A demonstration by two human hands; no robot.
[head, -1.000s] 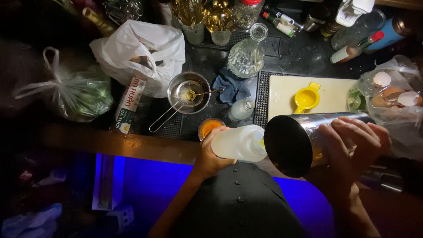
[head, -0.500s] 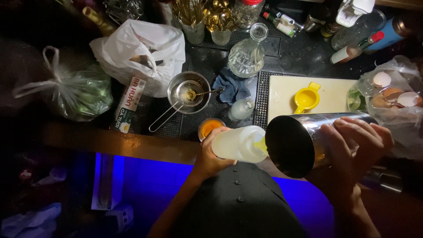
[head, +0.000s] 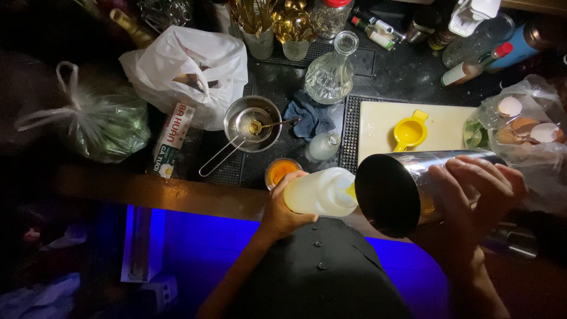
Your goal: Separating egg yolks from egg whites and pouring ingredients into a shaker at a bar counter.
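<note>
At counter's near edge, left hand [head: 282, 208]: fingers clamped on squeeze bottle [head: 322, 192]
Right hand [head: 481, 189]: fingers wrapped around tilted steel shaker tin [head: 407, 186]

Bench holds a yellow citrus squeezer [head: 410, 131] on a white cutting board [head: 378, 127], glass decanter [head: 331, 74] at 12 o'clock, steel strainer [head: 251, 125] at 10 o'clock, eggshell bag [head: 522, 127] at 3 o'clock.
</note>
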